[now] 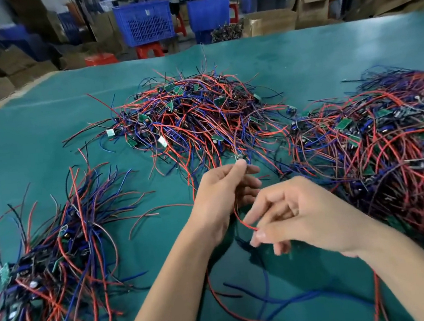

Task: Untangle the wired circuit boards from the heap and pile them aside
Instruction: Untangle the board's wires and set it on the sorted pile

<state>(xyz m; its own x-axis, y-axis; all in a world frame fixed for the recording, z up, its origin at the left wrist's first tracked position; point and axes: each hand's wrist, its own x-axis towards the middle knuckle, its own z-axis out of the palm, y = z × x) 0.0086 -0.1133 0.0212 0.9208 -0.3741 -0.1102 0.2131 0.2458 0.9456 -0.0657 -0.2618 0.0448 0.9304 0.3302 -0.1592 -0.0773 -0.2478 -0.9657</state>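
A smooth teal mat (33,142) covers the table, with cardboard boxes (314,3) and blue plastic crates (144,21) behind its far edge. A tangled heap (196,117) of thin red, blue and black wires with small flat green boards lies mid-table; a denser heap (387,147) sits at the right edge, and a straighter pile (51,258) lies at the left. The left hand (224,190) pinches a small circuit board (240,157) at the middle heap's near edge. The right hand (300,216) pinches its red wire (240,218) between thumb and forefinger, other fingers loosely spread. Bare mat lies between the piles.
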